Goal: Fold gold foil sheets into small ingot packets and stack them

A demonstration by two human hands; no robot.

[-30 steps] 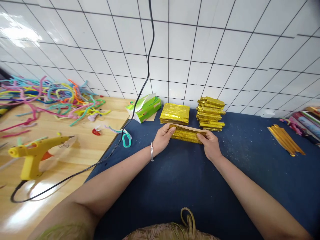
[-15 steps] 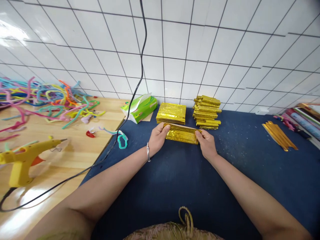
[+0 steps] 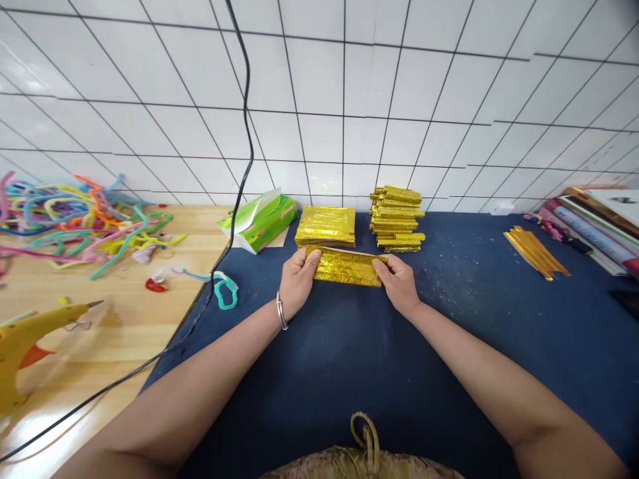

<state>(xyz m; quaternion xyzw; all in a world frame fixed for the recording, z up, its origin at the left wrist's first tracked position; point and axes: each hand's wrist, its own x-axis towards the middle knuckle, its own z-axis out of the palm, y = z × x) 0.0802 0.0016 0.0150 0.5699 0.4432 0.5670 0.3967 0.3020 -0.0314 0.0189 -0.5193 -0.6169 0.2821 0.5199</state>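
A shiny gold folded sheet (image 3: pixel 348 268) is held level above the dark blue surface (image 3: pixel 344 352). My left hand (image 3: pixel 298 278) pinches its left end, thumb on the front face. At the right end, my right hand (image 3: pixel 398 281) grips it the same way. Just behind the sheet lies a neat flat stack of gold sheets (image 3: pixel 326 226). To the right of that stack rises an uneven pile of narrow folded gold strips (image 3: pixel 397 218). The fingers behind the held sheet are partly hidden.
A green tissue pack (image 3: pixel 264 219), colourful pipe cleaners (image 3: pixel 84 216) and a yellow glue gun (image 3: pixel 34 339) are at the left. A black cable (image 3: pixel 244 166) hangs down across the left side. Flat gold strips (image 3: pixel 536 253) and books (image 3: pixel 594 229) lie at the right.
The view has turned a little to the right, so most things appear further left. Both hands keep hold of the gold sheet, whose front face is tilted slightly differently.
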